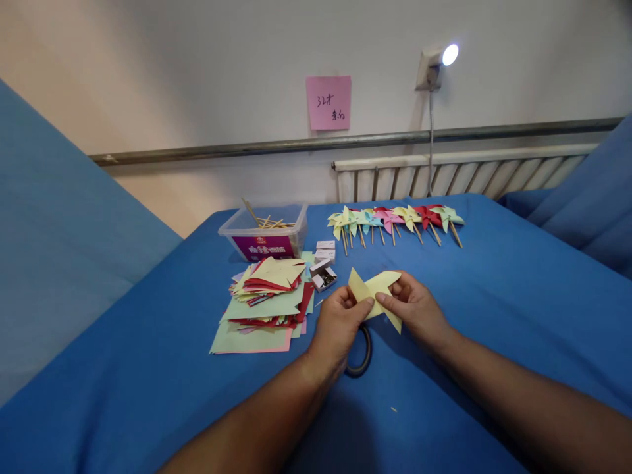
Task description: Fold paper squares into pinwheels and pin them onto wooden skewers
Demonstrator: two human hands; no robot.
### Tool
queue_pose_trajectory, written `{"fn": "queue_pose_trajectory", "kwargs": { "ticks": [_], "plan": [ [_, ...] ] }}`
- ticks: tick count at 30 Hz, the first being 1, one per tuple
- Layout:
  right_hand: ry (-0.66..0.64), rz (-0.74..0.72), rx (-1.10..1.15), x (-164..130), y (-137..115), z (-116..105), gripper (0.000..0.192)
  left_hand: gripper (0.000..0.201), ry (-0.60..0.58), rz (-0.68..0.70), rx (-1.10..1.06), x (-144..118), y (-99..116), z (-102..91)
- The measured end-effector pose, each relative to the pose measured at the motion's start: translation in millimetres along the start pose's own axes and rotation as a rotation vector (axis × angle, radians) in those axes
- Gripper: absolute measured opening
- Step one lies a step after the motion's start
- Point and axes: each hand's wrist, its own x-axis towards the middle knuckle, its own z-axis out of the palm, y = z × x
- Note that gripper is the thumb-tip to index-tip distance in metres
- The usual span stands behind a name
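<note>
We see a dark tape ring (359, 352) lying on the blue cloth-covered table (469, 316) under the left hand (338, 322). Left hand fingers pinched on the left part of a pale yellow cut paper square (375, 293); right hand (417, 309) fingers pinched on its right flap, paper held just above mid-table. Left of it, a messy stack of coloured paper sheets (266, 296), then small open white boxes (323, 273). Toward the far edge: clear plastic tub of wooden sticks (264, 230), row of finished paper pinwheels (395, 220).
</note>
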Motion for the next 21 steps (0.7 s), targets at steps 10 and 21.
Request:
{"fn": "queue_pose_trajectory", "kwargs": {
  "ticks": [10,21],
  "plan": [
    [0.034,0.03,0.06,5,15,-16,0.032,0.036,0.06,-0.027,-0.103,3,14,-3.9],
    [0.029,-0.012,-0.278,22,31,-21,0.026,0.026,0.306,0.342,-0.234,5,92,-35.8]
  ]
}}
